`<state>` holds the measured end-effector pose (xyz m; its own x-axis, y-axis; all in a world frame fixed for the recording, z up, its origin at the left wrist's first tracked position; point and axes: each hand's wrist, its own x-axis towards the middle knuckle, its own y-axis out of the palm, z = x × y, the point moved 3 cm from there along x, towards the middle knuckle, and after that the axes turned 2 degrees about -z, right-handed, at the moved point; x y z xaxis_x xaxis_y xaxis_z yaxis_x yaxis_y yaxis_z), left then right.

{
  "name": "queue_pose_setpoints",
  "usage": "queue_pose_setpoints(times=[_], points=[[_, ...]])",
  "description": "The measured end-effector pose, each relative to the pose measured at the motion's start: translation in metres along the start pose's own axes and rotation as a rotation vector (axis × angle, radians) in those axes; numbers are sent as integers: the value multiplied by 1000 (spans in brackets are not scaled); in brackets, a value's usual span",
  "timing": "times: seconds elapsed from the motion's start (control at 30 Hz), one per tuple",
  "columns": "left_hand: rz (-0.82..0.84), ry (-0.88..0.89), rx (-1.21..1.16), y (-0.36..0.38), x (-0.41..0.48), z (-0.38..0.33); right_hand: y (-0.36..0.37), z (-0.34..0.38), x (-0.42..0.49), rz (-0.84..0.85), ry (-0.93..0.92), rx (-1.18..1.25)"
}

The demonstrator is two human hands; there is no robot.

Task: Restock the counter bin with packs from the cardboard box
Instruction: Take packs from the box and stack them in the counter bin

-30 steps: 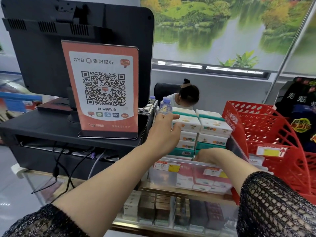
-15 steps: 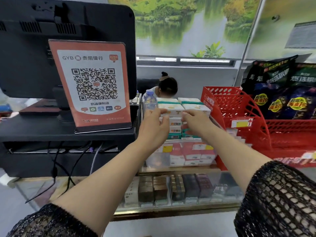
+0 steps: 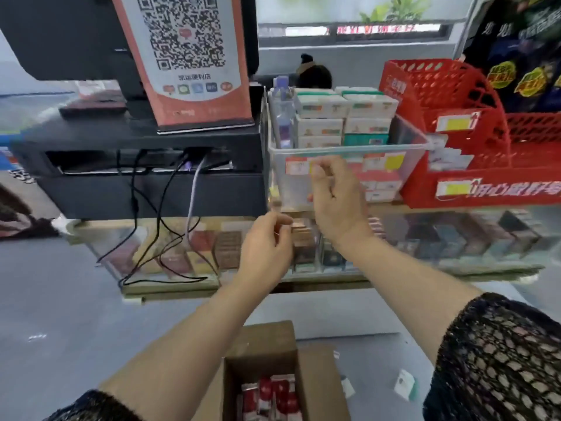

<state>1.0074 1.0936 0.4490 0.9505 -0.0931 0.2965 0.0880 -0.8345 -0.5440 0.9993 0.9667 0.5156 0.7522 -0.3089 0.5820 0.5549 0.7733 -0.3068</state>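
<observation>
The clear plastic counter bin (image 3: 349,148) stands on the glass counter and holds stacked white-and-green packs (image 3: 321,107), with red-and-white packs low at its front. An open cardboard box (image 3: 315,375) sits at the bottom of the view with red-and-white packs (image 3: 267,396) inside. My left hand (image 3: 267,241) hovers in front of the counter edge below the bin, fingers loosely curled, holding nothing. My right hand (image 3: 337,202) is raised just in front of the bin's front wall, fingers also loosely curled and empty.
A water bottle (image 3: 282,117) stands in the bin's left end. A red mesh basket (image 3: 455,95) is to the right, snack bags (image 3: 516,56) behind it. A QR code sign (image 3: 188,56) sits on a black stand (image 3: 136,165) with hanging cables (image 3: 164,226). A person's head (image 3: 314,74) shows behind the bin.
Both hands have left the top packs in the bin and drawn back and down to the counter's front. The view has tilted down, bringing the cardboard box into sight.
</observation>
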Motion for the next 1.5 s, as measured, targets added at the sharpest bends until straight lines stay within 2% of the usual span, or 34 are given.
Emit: queue_pose_setpoints(times=[0.1,0.23,0.43,0.57,0.67,0.8,0.87,1.0,1.17,1.4,1.5], points=[[4,-118,22,29,-43,63,19,-41,-56,101,18,-37],[44,-261,73,77,-98,157,52,-116,-146,343,190,-74],[240,-453,300,146,-164,305,110,-226,-274,562,372,-119],[367,-645,341,194,-194,402,153,-300,-342,541,551,-52],[393,-809,299,230,-209,469,184,-350,-378,569,657,-64],[415,-921,257,274,-217,543,218,-407,-414,626,754,-94],[491,-940,257,297,-221,572,232,-432,-428,630,810,-110],[520,-1023,198,330,-229,622,255,-471,-449,622,909,-144],[638,-1007,158,365,-234,653,275,-503,-461,605,985,-177],[745,-1049,36,387,-239,674,283,-521,-473,624,960,-262],[700,-1089,-19,390,-237,684,285,-521,-473,637,979,-230]])
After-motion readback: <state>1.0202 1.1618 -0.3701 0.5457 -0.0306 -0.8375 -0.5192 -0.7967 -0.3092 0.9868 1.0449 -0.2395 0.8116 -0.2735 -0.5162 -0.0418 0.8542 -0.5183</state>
